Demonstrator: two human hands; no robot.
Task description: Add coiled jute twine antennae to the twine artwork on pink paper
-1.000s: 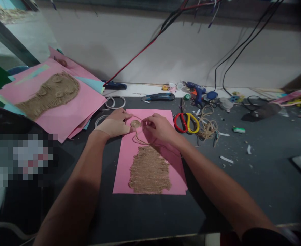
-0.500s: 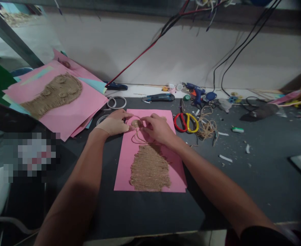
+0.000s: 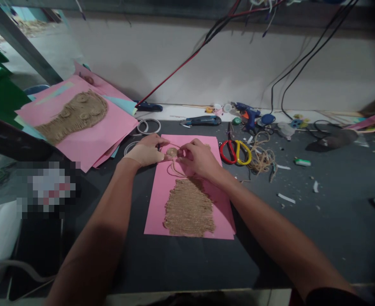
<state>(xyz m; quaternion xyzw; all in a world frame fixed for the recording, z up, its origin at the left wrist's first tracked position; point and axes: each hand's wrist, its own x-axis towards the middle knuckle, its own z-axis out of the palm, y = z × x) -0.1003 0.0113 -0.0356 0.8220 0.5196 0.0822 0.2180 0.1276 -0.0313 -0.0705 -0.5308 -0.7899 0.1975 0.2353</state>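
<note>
A sheet of pink paper (image 3: 155, 204) lies on the dark table, with a bottle-like patch of jute twine rows (image 3: 189, 208) stuck to its lower half. Above that patch sits a small round coil of twine (image 3: 172, 151). My left hand (image 3: 149, 151) is at the coil's left, thumb and forefinger spread apart beside it, the thumb touching its lower edge. From the right, my right hand (image 3: 198, 157) pinches the twine at the coil's edge. A loose loop of twine (image 3: 174, 172) hangs below the coil on the paper.
Red-and-yellow-handled scissors (image 3: 235, 152) and a twine tangle (image 3: 263, 158) lie to the right. Behind are a utility knife (image 3: 203, 120) and a blue glue gun (image 3: 249, 114). White rings (image 3: 149, 126) and stacked pink sheets with a twine figure (image 3: 75, 112) are at left.
The whole view has shifted slightly, so things appear further right. Both hands stay around the coil, and more of its face shows between them.
</note>
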